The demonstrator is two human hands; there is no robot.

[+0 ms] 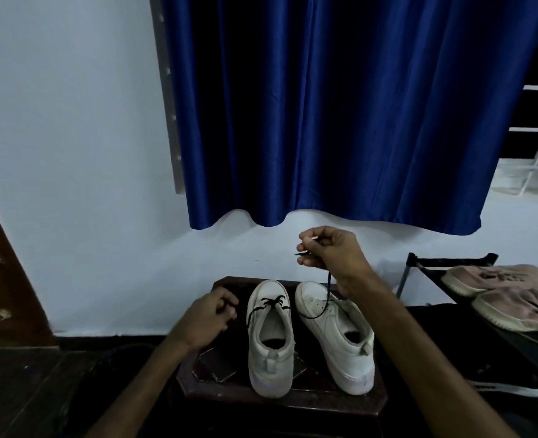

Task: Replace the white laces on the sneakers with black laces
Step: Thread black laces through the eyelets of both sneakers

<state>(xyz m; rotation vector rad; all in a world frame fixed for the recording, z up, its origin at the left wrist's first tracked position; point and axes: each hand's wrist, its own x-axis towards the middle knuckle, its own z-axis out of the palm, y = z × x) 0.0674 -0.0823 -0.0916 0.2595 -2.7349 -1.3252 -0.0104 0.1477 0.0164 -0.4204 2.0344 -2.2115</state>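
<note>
Sneakers (270, 352) side by side on stool (324, 404) | right hand (330, 251), 12 o'clock of right one, pinches black lace (324, 300) | left hand (209, 317), 9 o'clock, curled, grip cannot tell

White sneakers (270, 358); black laces (272, 302); blue curtain (340, 105)

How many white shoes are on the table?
2: left sneaker beside the left hand, right sneaker under the right hand holding its black lace. None seem hidden.
</note>
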